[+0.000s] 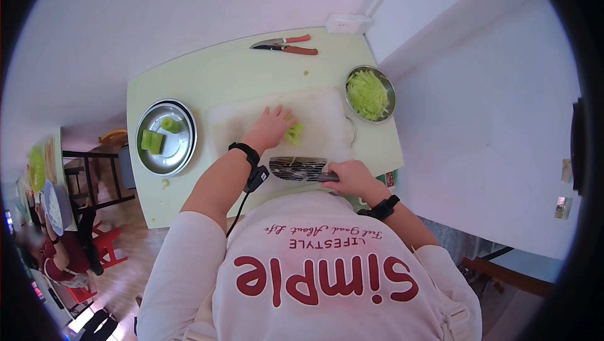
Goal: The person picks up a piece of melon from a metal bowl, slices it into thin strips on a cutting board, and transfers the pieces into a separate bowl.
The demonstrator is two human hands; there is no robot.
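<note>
Starting at the left, a metal plate (184, 150) holds green chunks (153, 140), then the left hand (270, 127) rests with fingers spread flat on green shreds (294, 132) on the white board (327, 114), the right hand (351, 177) grips a cleaver (297, 168), and a bowl (391, 89) of shreds sits far right.

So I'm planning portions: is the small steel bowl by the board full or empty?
Partly full: the steel bowl holds a heap of pale green shreds covering most of its inside.

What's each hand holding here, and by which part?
Right hand grips the cleaver by its handle. Left hand holds nothing; it rests flat on the green vegetable shreds on the cutting board.
</note>
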